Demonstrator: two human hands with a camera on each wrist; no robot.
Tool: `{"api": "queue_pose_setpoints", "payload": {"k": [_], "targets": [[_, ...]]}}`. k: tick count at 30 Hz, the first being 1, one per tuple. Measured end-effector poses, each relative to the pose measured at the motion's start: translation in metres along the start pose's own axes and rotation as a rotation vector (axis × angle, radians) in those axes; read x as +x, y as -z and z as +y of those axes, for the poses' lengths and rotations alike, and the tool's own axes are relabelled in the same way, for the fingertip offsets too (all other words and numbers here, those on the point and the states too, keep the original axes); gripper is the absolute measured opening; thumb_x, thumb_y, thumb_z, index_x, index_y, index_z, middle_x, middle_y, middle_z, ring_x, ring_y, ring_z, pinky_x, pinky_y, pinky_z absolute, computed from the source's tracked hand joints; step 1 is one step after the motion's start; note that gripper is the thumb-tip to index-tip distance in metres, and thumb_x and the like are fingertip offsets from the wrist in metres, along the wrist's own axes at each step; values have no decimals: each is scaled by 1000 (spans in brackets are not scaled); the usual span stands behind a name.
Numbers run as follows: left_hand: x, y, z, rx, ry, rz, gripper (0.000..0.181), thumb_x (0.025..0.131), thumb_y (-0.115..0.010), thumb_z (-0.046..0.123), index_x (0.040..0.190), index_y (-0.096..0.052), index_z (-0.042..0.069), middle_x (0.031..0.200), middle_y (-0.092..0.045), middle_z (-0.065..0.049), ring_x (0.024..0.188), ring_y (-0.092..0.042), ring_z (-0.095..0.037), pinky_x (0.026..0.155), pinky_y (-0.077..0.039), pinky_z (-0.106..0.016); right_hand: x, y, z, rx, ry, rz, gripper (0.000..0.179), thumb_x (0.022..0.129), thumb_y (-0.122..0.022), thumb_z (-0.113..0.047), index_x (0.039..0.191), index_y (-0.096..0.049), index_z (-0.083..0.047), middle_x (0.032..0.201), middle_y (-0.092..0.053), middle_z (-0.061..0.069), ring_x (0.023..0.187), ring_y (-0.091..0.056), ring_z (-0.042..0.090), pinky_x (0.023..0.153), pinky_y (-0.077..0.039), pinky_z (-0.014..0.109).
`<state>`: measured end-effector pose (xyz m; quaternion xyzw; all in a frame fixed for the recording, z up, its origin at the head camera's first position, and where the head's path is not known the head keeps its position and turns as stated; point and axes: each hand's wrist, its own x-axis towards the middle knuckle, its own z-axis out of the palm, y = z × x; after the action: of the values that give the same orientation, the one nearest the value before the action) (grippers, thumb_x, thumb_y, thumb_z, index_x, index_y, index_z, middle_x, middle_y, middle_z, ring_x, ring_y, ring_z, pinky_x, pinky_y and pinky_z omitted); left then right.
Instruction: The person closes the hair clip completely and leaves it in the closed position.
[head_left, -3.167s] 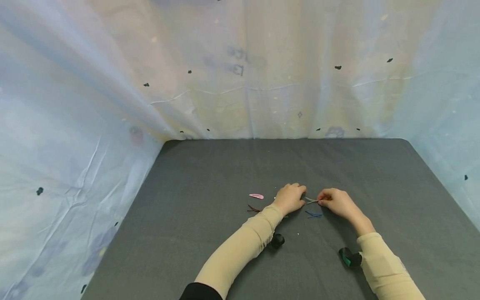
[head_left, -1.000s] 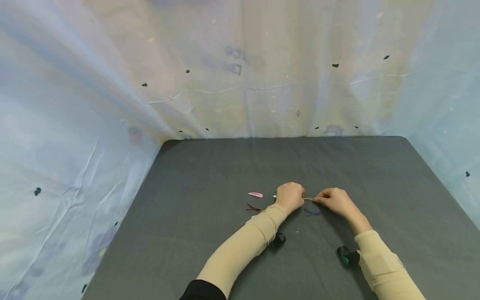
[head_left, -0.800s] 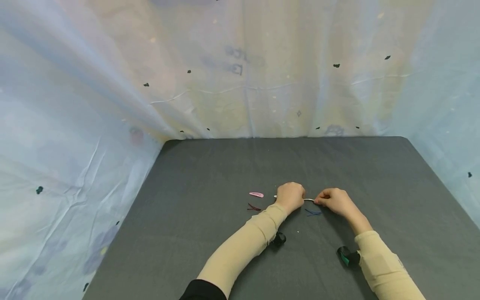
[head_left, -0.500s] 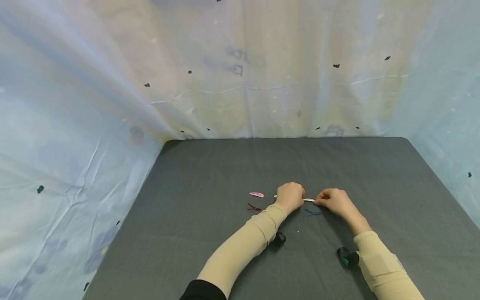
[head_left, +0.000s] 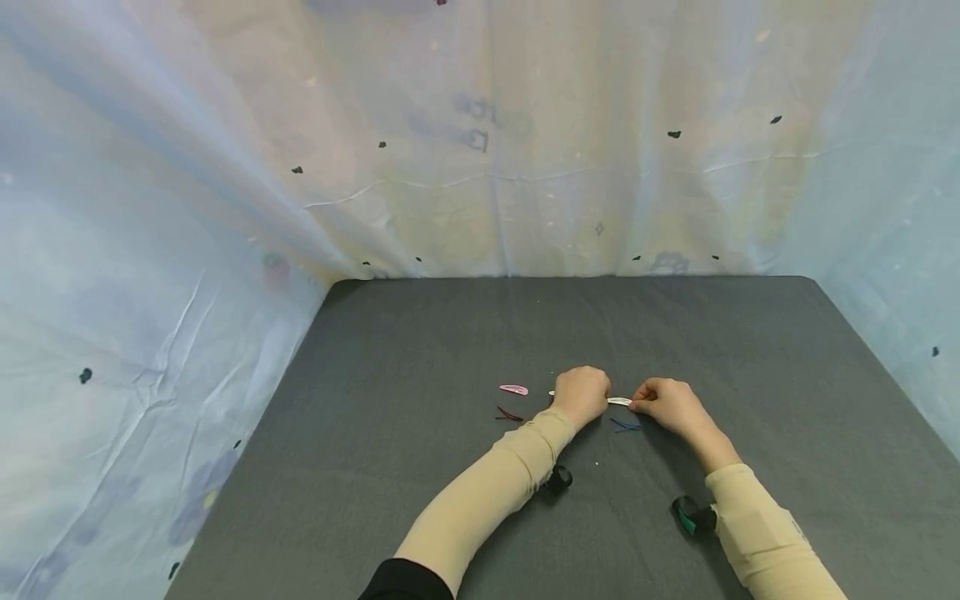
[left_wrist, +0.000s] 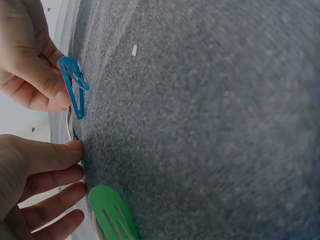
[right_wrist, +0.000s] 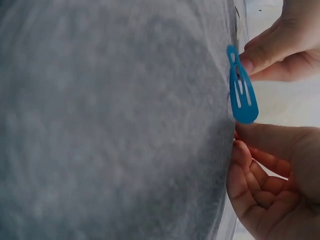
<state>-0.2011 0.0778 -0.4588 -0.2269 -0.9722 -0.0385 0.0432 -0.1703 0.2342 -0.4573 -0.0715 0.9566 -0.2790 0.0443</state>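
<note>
In the head view my left hand (head_left: 581, 396) and right hand (head_left: 670, 402) meet over a white snap hair clip (head_left: 619, 402). Thumb and finger of the left hand pinch one end, and the right fingertips pinch the other. The left wrist view shows only the clip's thin edge between the two hands. Just in front lies a blue snap clip (head_left: 626, 425), its inner tongue popped out of the frame. A green snap clip (left_wrist: 112, 212) lies close by the left hand in the left wrist view; in the head view that hand hides it.
Left of the hands lie a pink snap clip (head_left: 513, 389) and a dark red one (head_left: 508, 414) with spread legs. Another pale clip (head_left: 552, 392) peeks out behind the left hand. Dark grey cloth (head_left: 420, 467) covers the table, with printed sheeting (head_left: 480, 208) hung around it.
The held clip's legs were spread apart 3.2 s ago; now it looks slim, its white face turned up. The left fingers have drawn in around it. Both hands stay nearly in place.
</note>
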Motion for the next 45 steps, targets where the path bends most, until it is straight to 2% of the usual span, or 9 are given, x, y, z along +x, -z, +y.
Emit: {"api": "queue_pose_setpoints", "payload": {"k": [10,16,19,22,26,29,35,41,45], "targets": [[0,0,4,-13,12,-59,9,81,-66,26,73,-69,27,76,-66,13,67,-60,-6,52,-46,-25,1,1,-7,0,-12,-28,10,83,-64,-11,86,-62,-2,79,-66,10,64,-53,14,58,-39,28],[2,3,2,-43,26,-108,22,84,-63,40,68,-64,25,73,-63,10,64,-58,-7,50,-43,-26,-3,11,-11,31,-14,-17,16,88,-61,-16,95,-63,-1,86,-67,13,71,-58,17,61,-45,32],[2,10,0,-58,14,-111,19,85,-61,42,76,-67,27,76,-64,11,64,-58,-6,51,-43,-24,-4,17,-14,53,-20,6,21,90,-59,-20,99,-63,-1,91,-67,15,75,-60,20,63,-47,35],[-1,22,-5,-80,7,-113,19,87,-60,44,90,-71,28,86,-66,11,70,-60,-4,54,-46,-22,-4,21,-19,69,-21,29,24,91,-59,-24,101,-63,-3,94,-67,15,77,-61,22,64,-48,35],[-8,40,-17,-123,7,-83,24,87,-60,44,102,-70,28,97,-67,10,80,-64,-5,61,-50,-22,-4,23,-29,89,0,72,24,92,-57,-27,101,-64,-6,96,-67,14,81,-62,23,66,-48,36],[-14,54,-29,-164,-2,-39,26,88,-60,42,104,-70,25,99,-68,8,83,-65,-6,63,-50,-21,-4,22,-40,106,34,112,22,93,-57,-27,100,-65,-8,95,-67,12,83,-62,23,66,-49,36],[-31,74,-57,-250,7,38,26,88,-61,37,105,-70,20,99,-67,3,84,-64,-9,65,-49,-21,-3,14,-72,152,143,152,17,92,-58,-24,98,-66,-10,90,-67,7,75,-60,16,62,-46,30],[-49,81,-85,-346,55,55,27,88,-62,35,107,-69,17,104,-67,-2,86,-64,-14,67,-50,-24,2,-5,-106,201,228,122,13,89,-61,-21,97,-66,-11,90,-66,4,74,-59,12,65,-47,28],[-64,77,-100,-390,71,74,26,88,-62,30,107,-68,13,103,-66,-4,86,-63,-15,66,-50,-25,6,-21,-122,218,282,90,14,88,-63,-19,97,-67,-10,90,-65,3,76,-60,12,67,-48,27]]}}
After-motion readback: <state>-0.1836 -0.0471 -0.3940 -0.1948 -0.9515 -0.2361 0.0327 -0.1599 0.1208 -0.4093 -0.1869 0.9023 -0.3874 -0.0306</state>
